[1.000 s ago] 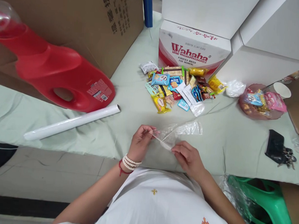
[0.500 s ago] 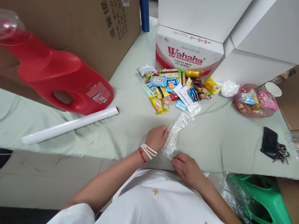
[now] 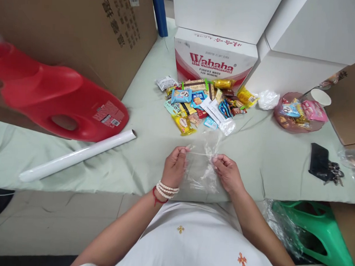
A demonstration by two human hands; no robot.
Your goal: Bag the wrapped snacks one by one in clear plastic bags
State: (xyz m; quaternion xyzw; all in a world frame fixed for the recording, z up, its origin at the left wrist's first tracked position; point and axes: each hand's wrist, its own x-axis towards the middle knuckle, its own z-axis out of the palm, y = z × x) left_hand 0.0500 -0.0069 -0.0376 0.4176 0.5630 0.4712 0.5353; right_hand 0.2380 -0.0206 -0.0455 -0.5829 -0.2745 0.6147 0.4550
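Note:
A thin clear plastic bag (image 3: 203, 171) is stretched between my two hands, just above the front part of the table. My left hand (image 3: 175, 164), with beaded bracelets at the wrist, pinches one side of it. My right hand (image 3: 226, 172) pinches the other side between thumb and fingers. Beyond the bag lies a heap of small wrapped snacks (image 3: 198, 100), in yellow, blue, white and brown packets. A crumpled piece of clear plastic (image 3: 227, 126) rests at the heap's near right edge.
Behind the snacks stands a Wahaha water carton (image 3: 212, 62). To the left are a red jug (image 3: 67, 100) and a white tube (image 3: 79, 156). On the right sit a pink bowl of snacks (image 3: 279, 120), a paper cup (image 3: 318, 97), a black pouch (image 3: 318, 160) and keys (image 3: 336, 174).
The bunched plastic bag has been spread wider between my hands. My right hand has moved up and away from the table's front edge, and the camera view has shifted slightly.

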